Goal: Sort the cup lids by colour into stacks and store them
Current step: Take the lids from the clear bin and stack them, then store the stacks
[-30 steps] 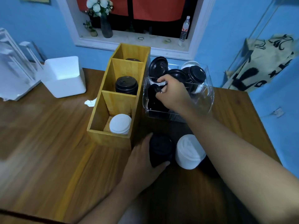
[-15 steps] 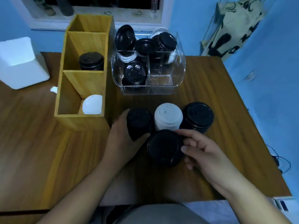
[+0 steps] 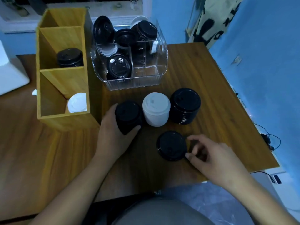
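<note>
Right hand [image 3: 209, 158] pinches a lid [image 3: 172, 146]; the black stack [image 3: 128, 114], gripped by left hand [image 3: 113, 135], lies at ten o'clock.

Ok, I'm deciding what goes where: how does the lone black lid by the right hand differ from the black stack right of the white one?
The lone black lid lies low and looks single; the tall black stack is many lids piled up. The right hand grips the lid's rim; nothing touches the stack. Both are black, dome up, on the table.
</note>
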Tool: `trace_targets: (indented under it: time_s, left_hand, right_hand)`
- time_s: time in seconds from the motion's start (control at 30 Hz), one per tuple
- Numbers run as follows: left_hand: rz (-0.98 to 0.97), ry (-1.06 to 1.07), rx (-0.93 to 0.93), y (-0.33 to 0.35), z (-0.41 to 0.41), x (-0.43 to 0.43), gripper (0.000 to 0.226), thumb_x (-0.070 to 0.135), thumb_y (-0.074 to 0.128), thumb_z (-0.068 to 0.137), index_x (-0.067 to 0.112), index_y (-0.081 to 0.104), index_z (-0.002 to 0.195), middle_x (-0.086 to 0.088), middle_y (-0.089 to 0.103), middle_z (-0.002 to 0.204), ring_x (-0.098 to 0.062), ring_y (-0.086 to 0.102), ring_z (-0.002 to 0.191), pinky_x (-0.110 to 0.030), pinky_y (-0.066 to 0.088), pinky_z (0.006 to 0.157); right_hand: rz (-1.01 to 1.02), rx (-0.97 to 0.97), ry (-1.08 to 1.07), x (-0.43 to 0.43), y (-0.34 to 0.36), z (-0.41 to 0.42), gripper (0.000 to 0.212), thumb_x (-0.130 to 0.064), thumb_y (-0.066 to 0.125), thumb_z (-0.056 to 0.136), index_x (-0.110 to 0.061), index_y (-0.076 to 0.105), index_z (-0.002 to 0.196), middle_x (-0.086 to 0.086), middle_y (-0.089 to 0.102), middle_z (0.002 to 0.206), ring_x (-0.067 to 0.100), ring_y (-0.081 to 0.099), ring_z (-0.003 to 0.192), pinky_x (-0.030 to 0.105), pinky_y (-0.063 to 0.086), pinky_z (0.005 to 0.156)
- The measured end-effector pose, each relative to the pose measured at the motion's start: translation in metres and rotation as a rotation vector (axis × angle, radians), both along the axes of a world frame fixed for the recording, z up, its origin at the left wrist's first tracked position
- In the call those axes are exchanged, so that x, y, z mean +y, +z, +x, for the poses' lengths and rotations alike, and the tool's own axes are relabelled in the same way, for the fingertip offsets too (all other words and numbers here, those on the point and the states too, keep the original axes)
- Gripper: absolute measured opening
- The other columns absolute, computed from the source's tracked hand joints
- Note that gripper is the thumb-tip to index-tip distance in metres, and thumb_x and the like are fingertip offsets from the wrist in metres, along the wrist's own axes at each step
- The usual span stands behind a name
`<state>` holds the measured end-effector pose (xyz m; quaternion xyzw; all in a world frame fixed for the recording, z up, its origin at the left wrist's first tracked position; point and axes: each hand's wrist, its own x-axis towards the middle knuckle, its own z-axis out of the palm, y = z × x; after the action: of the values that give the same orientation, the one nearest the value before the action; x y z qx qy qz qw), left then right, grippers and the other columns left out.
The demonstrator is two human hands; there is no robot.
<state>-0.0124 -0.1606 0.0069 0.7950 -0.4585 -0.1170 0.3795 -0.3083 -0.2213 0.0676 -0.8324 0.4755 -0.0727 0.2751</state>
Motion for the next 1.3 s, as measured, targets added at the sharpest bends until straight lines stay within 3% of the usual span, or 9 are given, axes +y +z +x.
trace_targets:
  time_s: [0.13,0.2,0.3,0.5,0.6,0.8,0.97,1.17,1.3]
  left_hand:
    - [-0.006,-0.001,0.003,0.005,-0.001,0.001,0.079,0.034,0.090,0.074,0.019,0.047,0.138,0.017,0.047,0.121,0.016,0.035,0.108,0.008,0.025,0.085]
    - [0.003,-0.003,-0.006,0.009,-0.002,0.002,0.085,0.037,0.089,0.073,0.018,0.043,0.143,0.009,0.053,0.131,0.005,0.043,0.118,0.001,0.027,0.096]
    - [0.017,-0.005,-0.046,0.012,-0.003,0.003,0.094,0.044,0.087,0.072,0.021,0.037,0.148,0.003,0.052,0.141,-0.008,0.044,0.130,-0.024,0.036,0.104]
    - [0.045,0.011,-0.037,0.013,-0.004,0.003,0.097,0.043,0.087,0.072,0.023,0.034,0.150,0.004,0.049,0.145,-0.013,0.043,0.134,-0.024,0.034,0.103]
    - [0.059,0.017,-0.032,0.013,-0.004,0.002,0.099,0.045,0.087,0.072,0.023,0.032,0.151,0.004,0.048,0.146,-0.012,0.041,0.134,-0.023,0.033,0.102]
    - [0.073,0.022,-0.011,0.013,-0.003,0.001,0.101,0.046,0.086,0.073,0.023,0.030,0.153,0.003,0.046,0.148,-0.014,0.041,0.136,-0.025,0.032,0.105]
    - [0.076,0.024,-0.009,0.014,-0.004,0.003,0.100,0.047,0.086,0.073,0.024,0.030,0.153,0.004,0.046,0.149,-0.014,0.040,0.137,-0.024,0.032,0.106]
    - [0.088,0.028,-0.002,0.016,-0.004,0.003,0.101,0.046,0.086,0.073,0.024,0.029,0.154,0.004,0.045,0.150,-0.014,0.039,0.138,-0.024,0.031,0.106]
    - [0.097,0.025,0.007,0.016,-0.004,0.002,0.101,0.046,0.086,0.073,0.024,0.030,0.154,0.003,0.045,0.150,-0.015,0.040,0.137,-0.025,0.032,0.106]
  right_hand:
    - [-0.150,-0.008,0.318,-0.007,-0.016,0.016,0.071,-0.058,0.065,0.083,-0.034,0.046,0.148,-0.012,0.044,0.146,0.011,0.042,0.133,0.031,0.042,0.106]
    - [-0.159,0.025,0.393,-0.011,-0.024,0.025,0.073,-0.060,0.059,0.085,-0.036,0.041,0.151,-0.005,0.037,0.158,0.018,0.035,0.143,0.040,0.038,0.113]
    - [-0.173,0.021,0.358,-0.010,-0.027,0.031,0.073,-0.066,0.060,0.082,-0.036,0.045,0.147,-0.007,0.045,0.151,0.016,0.040,0.136,0.043,0.045,0.108]
    - [-0.199,-0.345,0.055,-0.017,0.019,0.035,0.072,-0.070,0.071,0.075,-0.031,0.059,0.135,-0.016,0.055,0.125,-0.001,0.051,0.117,0.012,0.042,0.096]
    - [-0.318,-0.336,-0.112,-0.042,0.040,0.043,0.077,-0.072,0.065,0.073,-0.033,0.056,0.139,-0.013,0.049,0.121,-0.004,0.046,0.108,0.007,0.039,0.087]
    - [-0.377,-0.036,-0.205,-0.082,0.032,0.069,0.077,-0.075,0.059,0.081,-0.040,0.045,0.148,-0.006,0.037,0.118,0.015,0.043,0.112,0.031,0.049,0.090]
    - [-0.428,0.149,-0.141,-0.083,0.022,0.074,0.073,-0.077,0.042,0.088,-0.043,0.038,0.152,-0.004,0.042,0.145,0.021,0.039,0.127,0.039,0.052,0.092]
    - [-0.388,0.114,-0.086,-0.079,0.008,0.077,0.069,-0.065,0.041,0.095,-0.037,0.030,0.156,0.000,0.034,0.149,0.021,0.041,0.132,0.033,0.054,0.087]
    - [-0.413,0.158,-0.073,-0.079,0.004,0.075,0.068,-0.065,0.038,0.097,-0.036,0.026,0.157,0.002,0.033,0.153,0.023,0.046,0.131,0.038,0.059,0.083]
